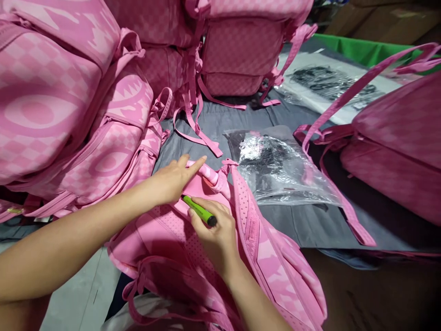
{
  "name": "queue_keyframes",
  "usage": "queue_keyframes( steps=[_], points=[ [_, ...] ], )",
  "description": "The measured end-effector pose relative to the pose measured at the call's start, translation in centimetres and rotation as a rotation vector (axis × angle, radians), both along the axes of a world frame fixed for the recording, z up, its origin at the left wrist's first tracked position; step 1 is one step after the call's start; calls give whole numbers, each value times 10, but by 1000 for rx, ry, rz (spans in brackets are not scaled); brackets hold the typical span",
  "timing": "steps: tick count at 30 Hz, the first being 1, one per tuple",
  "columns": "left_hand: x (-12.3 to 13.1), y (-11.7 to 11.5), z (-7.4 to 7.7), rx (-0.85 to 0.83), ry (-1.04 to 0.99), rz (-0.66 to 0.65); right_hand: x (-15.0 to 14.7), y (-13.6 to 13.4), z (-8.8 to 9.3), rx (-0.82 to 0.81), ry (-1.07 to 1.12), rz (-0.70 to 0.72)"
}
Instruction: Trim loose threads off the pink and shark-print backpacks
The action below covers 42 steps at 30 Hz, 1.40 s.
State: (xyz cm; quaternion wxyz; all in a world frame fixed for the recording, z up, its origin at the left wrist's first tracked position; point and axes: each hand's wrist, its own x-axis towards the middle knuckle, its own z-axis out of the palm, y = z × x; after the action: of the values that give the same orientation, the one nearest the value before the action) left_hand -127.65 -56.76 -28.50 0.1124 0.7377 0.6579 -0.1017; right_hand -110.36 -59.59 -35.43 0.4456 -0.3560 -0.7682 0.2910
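A pink backpack (272, 257) lies tilted at the table's front edge, its back panel and dotted shoulder straps facing me. My left hand (172, 181) grips its top edge beside the carry handle, one finger stretched along the fabric; some of its other fingers are hidden. In my right hand (217, 230) is a green marker pen (200, 210) with a black end. The pen's other end points at the pink fabric just below my left hand, and whether it touches cannot be made out.
Several pink checkered backpacks (37, 105) stand along the left and back. Another backpack (396, 138) stands at the right, its straps trailing over the grey table cover (296, 230). A clear plastic bag (275, 170) lies mid-table. Behind it are wrapped white packages (330, 87) and cardboard boxes (386, 23).
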Motion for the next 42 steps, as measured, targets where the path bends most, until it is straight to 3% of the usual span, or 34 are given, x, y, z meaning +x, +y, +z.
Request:
queue_keyframes(
  steps=[5,8,12,24,32,34,38,40,42],
  points=[
    [1,0,-1,2,21,0,-1,-1,1,127,-113,-115],
    [1,-1,-1,11,23,1,1,-1,1,65,-62,-41],
    [-1,-1,-4,46,27,-20,2,-2,1,88,-106,-103],
    [0,-1,-3,30,13,4,-3,-1,-1,-35,-8,-14],
    [-15,-1,-24,165,-50,-66,-5,-3,1,-111,-50,-25],
    [-19,2,-29,191,-45,-93,-6,1,5,-188,-87,30],
    [-22,2,-30,213,-49,-131,21,8,31,-271,141,94],
    [-21,0,-29,204,-39,-113,54,16,43,-151,324,-2],
    [-18,0,-27,189,-23,-84,95,32,42,-6,345,-244]
  ],
)
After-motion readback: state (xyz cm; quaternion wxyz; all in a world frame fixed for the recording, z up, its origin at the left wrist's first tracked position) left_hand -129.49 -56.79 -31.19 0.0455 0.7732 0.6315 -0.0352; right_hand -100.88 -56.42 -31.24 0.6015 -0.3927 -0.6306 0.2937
